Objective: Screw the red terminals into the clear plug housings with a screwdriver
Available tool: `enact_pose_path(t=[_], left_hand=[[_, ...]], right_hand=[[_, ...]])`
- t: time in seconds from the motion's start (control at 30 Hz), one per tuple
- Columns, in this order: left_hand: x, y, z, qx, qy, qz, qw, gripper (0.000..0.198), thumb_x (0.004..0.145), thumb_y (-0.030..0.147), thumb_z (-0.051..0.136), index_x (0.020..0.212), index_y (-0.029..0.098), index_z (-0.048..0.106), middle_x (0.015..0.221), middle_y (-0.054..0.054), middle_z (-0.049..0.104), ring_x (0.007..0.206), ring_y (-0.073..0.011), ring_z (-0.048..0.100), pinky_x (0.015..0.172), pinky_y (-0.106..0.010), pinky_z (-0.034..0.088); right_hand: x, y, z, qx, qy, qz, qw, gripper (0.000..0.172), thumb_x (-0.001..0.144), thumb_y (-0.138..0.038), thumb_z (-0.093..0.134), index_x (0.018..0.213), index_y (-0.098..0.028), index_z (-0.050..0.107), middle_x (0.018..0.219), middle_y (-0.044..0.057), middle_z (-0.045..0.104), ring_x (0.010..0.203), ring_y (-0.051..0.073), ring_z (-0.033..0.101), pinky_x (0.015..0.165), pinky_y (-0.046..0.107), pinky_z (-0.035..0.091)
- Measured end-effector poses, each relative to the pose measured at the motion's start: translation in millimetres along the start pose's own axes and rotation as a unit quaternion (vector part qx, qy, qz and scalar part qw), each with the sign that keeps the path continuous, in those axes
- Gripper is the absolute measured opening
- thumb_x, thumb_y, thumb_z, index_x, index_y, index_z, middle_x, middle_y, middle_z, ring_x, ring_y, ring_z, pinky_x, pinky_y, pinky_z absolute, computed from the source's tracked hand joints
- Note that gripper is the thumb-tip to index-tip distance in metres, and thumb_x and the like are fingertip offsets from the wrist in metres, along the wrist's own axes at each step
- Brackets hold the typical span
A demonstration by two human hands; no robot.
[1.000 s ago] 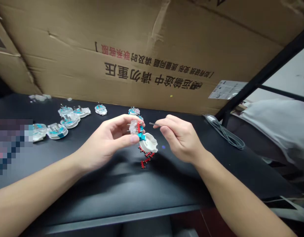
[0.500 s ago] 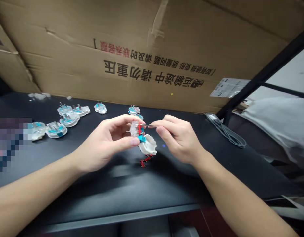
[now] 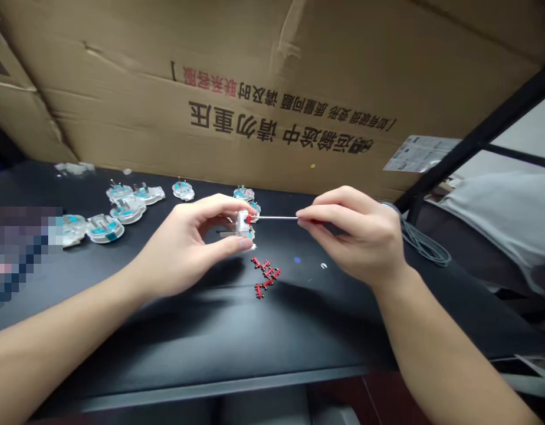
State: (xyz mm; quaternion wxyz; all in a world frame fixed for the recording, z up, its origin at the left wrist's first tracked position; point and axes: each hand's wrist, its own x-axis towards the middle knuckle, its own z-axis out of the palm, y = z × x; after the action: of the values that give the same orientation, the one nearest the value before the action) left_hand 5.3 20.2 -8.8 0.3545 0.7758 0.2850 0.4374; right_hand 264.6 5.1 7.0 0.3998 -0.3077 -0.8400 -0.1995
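Between the thumb and fingers of my left hand (image 3: 184, 254) is a clear plug (image 3: 242, 223) with white and blue parts, its metal pins pointing left. A small red piece (image 3: 250, 219) shows on its right side. My right hand (image 3: 356, 233) pinches a thin, shiny metal tool (image 3: 276, 218), whose tip reaches the red piece; its exact kind I cannot make out. Below the plug, several small red pieces (image 3: 268, 273) with dark ends lie loose on the black table (image 3: 299, 336).
Several clear plugs with blue parts (image 3: 104, 229) stand pins-up at the left, with another plug (image 3: 183, 189) at the back. A cardboard box (image 3: 144, 106) walls off the rear. A coiled grey cable (image 3: 425, 241) lies at the right beside the black metal frame (image 3: 453, 159).
My right hand has drawn back to the right, showing more of the tool. The plug has turned in my left hand, and the round white part no longer hangs over the red pieces.
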Motion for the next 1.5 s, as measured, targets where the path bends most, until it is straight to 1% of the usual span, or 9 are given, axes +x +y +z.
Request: enact_pose_path(t=[0.27, 0.47, 0.7, 0.8, 0.97, 1.2, 1.3, 1.37, 1.5], left_hand=[[-1.2, -2.4, 0.9, -0.001, -0.008, -0.022, 1.0, 0.025, 0.084, 0.03, 0.075, 0.106, 0.021, 0.072, 0.102, -0.003, 0.072, 0.092, -0.0187, 0.066, 0.087, -0.028, 0.053], [-2.0, -4.2, 5.1, -0.168, -0.006, -0.121, 0.978, 0.027, 0.083, 0.032, 0.078, 0.108, 0.026, 0.074, 0.104, -0.002, 0.075, 0.097, -0.0202, 0.069, 0.089, -0.03, 0.055], [-3.8, -0.5, 11.3, -0.311, 0.005, -0.16, 0.937, 0.024, 0.079, 0.031, 0.081, 0.102, 0.024, 0.078, 0.106, -0.004, 0.075, 0.1, -0.0194, 0.068, 0.09, -0.027, 0.054], [-4.5, -1.8, 10.6, -0.285, 0.001, -0.156, 0.946, 0.024, 0.081, 0.031, 0.08, 0.104, 0.025, 0.077, 0.107, -0.003, 0.074, 0.101, -0.0187, 0.067, 0.09, -0.026, 0.053], [-3.2, -1.5, 6.8, -0.162, -0.004, -0.128, 0.978, 0.027, 0.083, 0.032, 0.077, 0.109, 0.025, 0.075, 0.107, -0.002, 0.075, 0.099, -0.021, 0.069, 0.091, -0.029, 0.054], [-1.5, 6.8, 3.4, -0.003, 0.011, -0.058, 0.998, 0.022, 0.084, 0.036, 0.075, 0.102, 0.024, 0.076, 0.102, -0.001, 0.074, 0.09, -0.0195, 0.067, 0.083, -0.027, 0.055], [-2.3, 7.0, 3.1, 0.016, 0.02, -0.054, 0.998, 0.024, 0.083, 0.037, 0.075, 0.102, 0.023, 0.075, 0.101, -0.001, 0.074, 0.089, -0.0199, 0.067, 0.081, -0.027, 0.055], [-2.6, 7.5, 2.6, 0.008, 0.019, -0.057, 0.998, 0.025, 0.084, 0.038, 0.075, 0.104, 0.023, 0.075, 0.102, -0.002, 0.074, 0.089, -0.0197, 0.067, 0.083, -0.027, 0.055], [-2.1, 9.4, 1.3, 0.005, 0.014, -0.048, 0.999, 0.023, 0.084, 0.036, 0.075, 0.104, 0.024, 0.074, 0.104, -0.001, 0.074, 0.092, -0.019, 0.067, 0.085, -0.026, 0.053]], right_hand=[[-1.8, 3.4, -2.0, 0.001, -0.022, -0.02, 1.0, 0.015, 0.09, -0.012, 0.066, 0.098, -0.02, 0.075, 0.085, 0.004, 0.074, 0.069, 0.011, 0.067, 0.06, 0.023, 0.051], [-0.4, 2.3, -0.6, 0.013, 0.001, -0.005, 1.0, 0.018, 0.089, -0.012, 0.066, 0.098, -0.024, 0.076, 0.083, 0.002, 0.073, 0.066, 0.012, 0.066, 0.057, 0.023, 0.051], [-2.6, 0.6, -0.2, 0.011, 0.02, -0.001, 1.0, 0.02, 0.087, -0.011, 0.068, 0.099, -0.026, 0.075, 0.084, 0.003, 0.072, 0.068, 0.013, 0.065, 0.06, 0.026, 0.052], [-3.7, 0.7, -0.6, 0.004, 0.023, -0.005, 1.0, 0.023, 0.086, -0.009, 0.069, 0.1, -0.026, 0.075, 0.085, 0.003, 0.071, 0.071, 0.014, 0.065, 0.063, 0.027, 0.053], [-2.5, -0.7, -2.4, -0.011, 0.015, -0.007, 1.0, 0.02, 0.084, -0.01, 0.07, 0.097, -0.026, 0.073, 0.092, 0.005, 0.069, 0.069, 0.014, 0.061, 0.06, 0.029, 0.051], [0.4, -3.5, -9.7, 0.059, -0.012, 0.039, 0.997, 0.011, 0.09, -0.017, 0.067, 0.087, -0.026, 0.071, 0.075, 0.0, 0.072, 0.064, 0.015, 0.066, 0.057, 0.029, 0.052], [0.2, -3.6, -10.6, 0.096, -0.029, 0.07, 0.993, 0.008, 0.087, -0.018, 0.07, 0.092, -0.024, 0.069, 0.087, 0.002, 0.071, 0.071, 0.016, 0.066, 0.06, 0.029, 0.053], [-0.8, -3.7, -9.6, 0.13, -0.02, 0.096, 0.987, 0.015, 0.082, -0.018, 0.074, 0.093, -0.024, 0.067, 0.091, 0.003, 0.068, 0.074, 0.016, 0.064, 0.061, 0.029, 0.054], [-3.2, -4.4, -6.7, 0.185, -0.003, 0.162, 0.969, 0.012, 0.087, -0.016, 0.069, 0.093, -0.024, 0.064, 0.084, 0.0, 0.066, 0.07, 0.014, 0.066, 0.062, 0.028, 0.055]])
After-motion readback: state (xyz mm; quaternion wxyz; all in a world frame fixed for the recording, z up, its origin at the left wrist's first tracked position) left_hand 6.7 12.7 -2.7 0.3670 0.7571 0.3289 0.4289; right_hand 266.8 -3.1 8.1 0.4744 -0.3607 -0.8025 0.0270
